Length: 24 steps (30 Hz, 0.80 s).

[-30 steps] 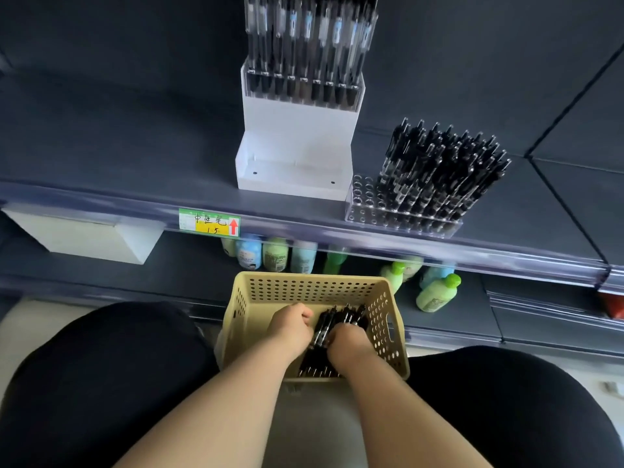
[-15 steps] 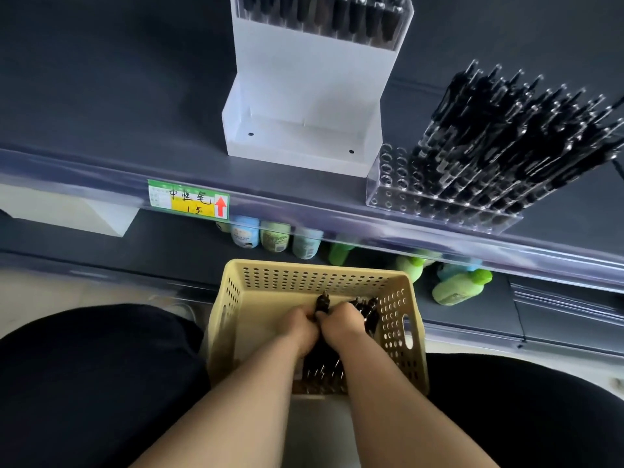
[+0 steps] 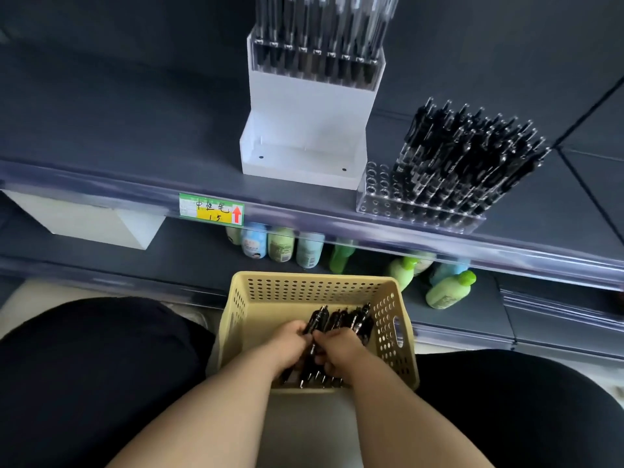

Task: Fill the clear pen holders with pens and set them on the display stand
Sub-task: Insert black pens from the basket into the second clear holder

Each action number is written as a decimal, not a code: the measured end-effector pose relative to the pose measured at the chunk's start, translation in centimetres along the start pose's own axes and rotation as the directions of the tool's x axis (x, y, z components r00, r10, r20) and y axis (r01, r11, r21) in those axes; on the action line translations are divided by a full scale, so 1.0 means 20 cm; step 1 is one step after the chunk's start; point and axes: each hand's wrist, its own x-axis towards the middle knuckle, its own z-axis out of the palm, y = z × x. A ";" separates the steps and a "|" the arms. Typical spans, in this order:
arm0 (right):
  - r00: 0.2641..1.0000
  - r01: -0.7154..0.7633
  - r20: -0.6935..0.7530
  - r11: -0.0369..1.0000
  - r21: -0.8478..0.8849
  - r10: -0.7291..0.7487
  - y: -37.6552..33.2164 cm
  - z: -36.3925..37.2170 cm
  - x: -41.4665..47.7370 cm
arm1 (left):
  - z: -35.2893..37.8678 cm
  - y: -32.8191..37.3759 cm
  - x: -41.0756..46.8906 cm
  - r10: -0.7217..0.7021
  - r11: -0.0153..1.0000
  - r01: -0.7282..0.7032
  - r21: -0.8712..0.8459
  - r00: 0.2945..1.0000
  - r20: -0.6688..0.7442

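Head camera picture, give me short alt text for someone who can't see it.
The left hand and right hand grip black pens inside a beige perforated basket between the person's knees. On the shelf above stand a white display stand and a partly filled clear pen holder.

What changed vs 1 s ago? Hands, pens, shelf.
The left hand and right hand have drawn together inside the yellow basket, and both now grip the black pens, which still lie in the basket, not lifted out. The clear pen holder and white display stand on the shelf are as before; only the head camera shifted.
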 end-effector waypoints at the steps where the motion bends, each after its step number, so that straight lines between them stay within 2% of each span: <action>1: 1.000 -0.013 0.020 0.999 0.030 0.013 0.02 0.01 -0.02 | -0.01 -0.01 -0.02 0.008 0.999 -0.008 0.033 1.000 0.001; 4: 0.998 -0.032 0.054 0.998 0.060 0.028 0.03 0.04 -0.08 | -0.02 -0.01 -0.08 0.041 0.993 -0.038 0.109 0.999 -0.019; 8: 0.997 -0.007 0.079 0.994 0.108 -0.002 0.00 0.08 -0.14 | -0.05 0.01 -0.13 0.078 0.992 -0.067 0.108 0.991 -0.108; 16: 0.997 -0.051 0.074 0.984 0.169 0.039 -0.03 0.13 -0.22 | -0.04 -0.01 -0.11 0.037 0.996 -0.023 0.091 0.988 -0.148; 18: 0.999 0.019 0.027 0.992 0.121 -0.022 -0.04 0.14 -0.21 | -0.04 0.04 -0.15 0.043 0.996 -0.025 0.090 0.978 -0.206; 20: 0.992 0.117 -0.049 0.990 0.076 -0.114 -0.07 0.13 -0.20 | -0.06 0.10 -0.19 0.088 0.984 -0.039 0.176 0.956 -0.280; 22: 0.956 0.236 -0.154 0.966 -0.109 -0.251 -0.13 0.09 -0.22 | -0.09 0.21 -0.25 0.178 0.962 -0.087 0.257 0.918 -0.355; 24: 0.883 0.321 -0.232 0.886 -0.334 -0.407 -0.22 0.03 -0.28 | -0.12 0.33 -0.32 0.264 0.945 -0.155 0.288 0.880 -0.395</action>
